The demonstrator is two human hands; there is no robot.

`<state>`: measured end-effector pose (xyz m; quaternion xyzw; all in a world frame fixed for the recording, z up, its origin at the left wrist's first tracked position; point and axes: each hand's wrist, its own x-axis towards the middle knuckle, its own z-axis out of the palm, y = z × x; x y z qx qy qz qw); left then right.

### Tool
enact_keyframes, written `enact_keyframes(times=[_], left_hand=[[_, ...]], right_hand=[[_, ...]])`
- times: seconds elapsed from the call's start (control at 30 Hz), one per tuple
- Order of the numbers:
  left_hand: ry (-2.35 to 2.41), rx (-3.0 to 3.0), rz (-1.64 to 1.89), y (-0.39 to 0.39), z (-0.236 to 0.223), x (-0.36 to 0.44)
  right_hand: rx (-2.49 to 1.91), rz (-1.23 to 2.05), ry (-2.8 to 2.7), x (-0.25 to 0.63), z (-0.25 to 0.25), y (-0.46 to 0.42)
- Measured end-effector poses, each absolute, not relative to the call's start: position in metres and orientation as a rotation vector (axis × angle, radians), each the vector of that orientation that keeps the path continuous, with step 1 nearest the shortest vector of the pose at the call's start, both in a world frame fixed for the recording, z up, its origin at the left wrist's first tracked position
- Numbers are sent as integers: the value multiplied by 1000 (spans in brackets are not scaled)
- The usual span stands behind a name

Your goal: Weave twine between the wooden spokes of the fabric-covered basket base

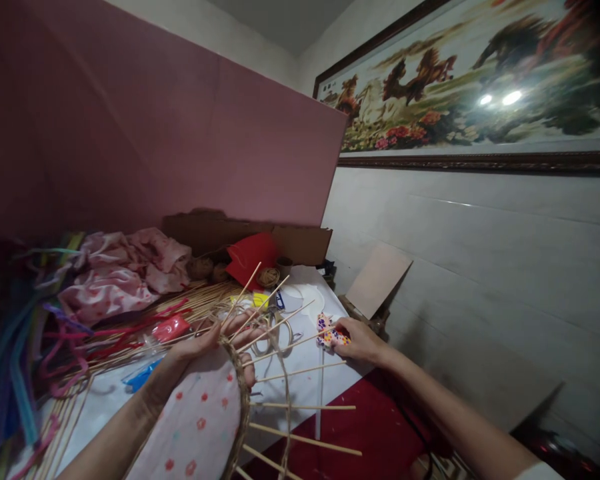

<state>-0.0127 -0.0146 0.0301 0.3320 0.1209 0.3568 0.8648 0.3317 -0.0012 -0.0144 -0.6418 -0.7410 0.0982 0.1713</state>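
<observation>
A round disc (200, 413) covered in pale dotted fabric stands tilted at the lower middle. Braided twine edges its rim, and thin wooden sticks (305, 405) fan out from it, with a strand of twine (284, 373) crossing them. My left hand (237, 333) grips the disc's upper rim, its fingers behind the sticks. To the right, my right hand (359, 340) is closed round a glue gun (330, 333) with a colourful floral pattern. A translucent glue stick (320, 400) hangs below it. The gun's nozzle is hard to make out near the stick tips.
Scissors (265, 340) lie on the white table sheet (307, 363) behind the sticks. Pink dotted cloth (125, 267), coloured pipe cleaners (10, 373), bundled sticks (195, 303) and a red bag (253, 259) crowd the left and back. A cardboard sheet (379, 280) leans on the right wall.
</observation>
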Motion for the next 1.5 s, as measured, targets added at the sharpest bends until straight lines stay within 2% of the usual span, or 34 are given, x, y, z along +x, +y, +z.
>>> enact_keyframes(times=[0.2, 0.47, 0.7, 1.07, 1.2, 1.37, 1.5], left_hand=[[290, 701, 749, -16, 33, -12], [289, 707, 756, -19, 36, -10], [295, 691, 748, -19, 35, -10], [227, 819, 694, -14, 30, -12], [188, 798, 699, -13, 28, -12], [122, 804, 672, -11, 26, -10], [124, 797, 660, -12, 27, -10]], right_hand=[[-1778, 448, -2056, 340, -4, 4], [-1653, 1005, -1815, 352, 2, 7], [-1443, 1182, -1524, 352, 6, -3], [-1183, 1348, -1174, 340, 34, -22], [-1051, 1273, -1010, 329, 58, -38], [-1004, 1136, -1199, 306, 94, -70], [-1189, 1128, -1437, 279, 116, -87]])
